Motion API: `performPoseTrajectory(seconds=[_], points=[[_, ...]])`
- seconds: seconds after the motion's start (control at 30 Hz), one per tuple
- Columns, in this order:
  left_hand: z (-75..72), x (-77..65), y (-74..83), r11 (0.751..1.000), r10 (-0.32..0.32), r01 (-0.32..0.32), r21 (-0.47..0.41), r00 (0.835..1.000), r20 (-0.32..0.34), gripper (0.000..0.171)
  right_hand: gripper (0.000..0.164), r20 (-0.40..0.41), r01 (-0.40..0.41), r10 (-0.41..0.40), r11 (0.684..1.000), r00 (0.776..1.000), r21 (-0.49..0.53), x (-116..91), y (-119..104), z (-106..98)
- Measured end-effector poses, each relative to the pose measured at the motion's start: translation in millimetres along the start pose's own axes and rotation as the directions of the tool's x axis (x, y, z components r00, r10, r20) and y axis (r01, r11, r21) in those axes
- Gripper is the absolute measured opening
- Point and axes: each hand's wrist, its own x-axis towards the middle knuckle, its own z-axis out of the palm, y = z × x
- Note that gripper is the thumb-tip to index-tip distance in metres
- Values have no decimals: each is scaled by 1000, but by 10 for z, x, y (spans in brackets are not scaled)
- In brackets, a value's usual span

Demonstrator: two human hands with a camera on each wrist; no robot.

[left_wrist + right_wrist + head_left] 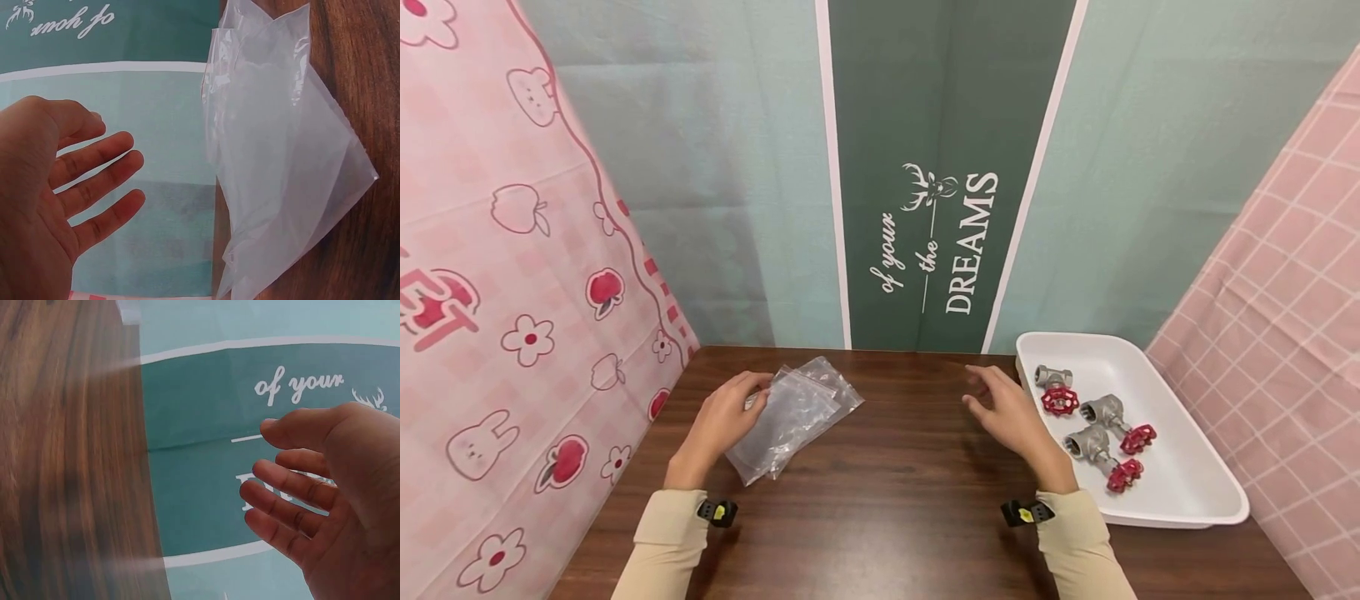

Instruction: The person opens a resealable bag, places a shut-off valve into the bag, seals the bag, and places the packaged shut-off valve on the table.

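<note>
Wood-grained tabletop [880,500] is backed by a printed curtain [955,83]. Overlapping clear bags [797,412] are set just beside the left hand [724,419]; red-wheeled valves [1105,410] are laid in the white tray [1195,467] beside the right hand [1011,414]. Fingers of both hands are slightly parted, nothing gripped. One bag is probably best pinched off singly, its mouth spread before any valve is lifted.

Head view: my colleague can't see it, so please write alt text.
A person's empty left hand hovers beside clear plastic bags on a brown table; the empty right hand hovers beside a white tray holding three metal valves with red handwheels.
</note>
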Motion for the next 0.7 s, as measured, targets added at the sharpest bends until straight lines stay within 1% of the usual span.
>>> performPoseTrajectory(seconds=[0.17,0.37,0.53,0.7], points=[[12,-3,-4,1000,-12,12,-7,1000,-1,25,49,3,8,-8,1000,1000,-3,33,-68,76],[35,-17,-28,999,-27,27,-16,1000,-2,24,50,31,9,-9,1000,999,8,80,-165,193],[49,-24,-47,999,-41,41,-20,999,1,24,49,52,9,-11,999,999,37,127,-257,292],[51,-31,-63,999,-41,41,-15,999,-6,22,48,66,13,-16,998,998,55,169,-346,394]])
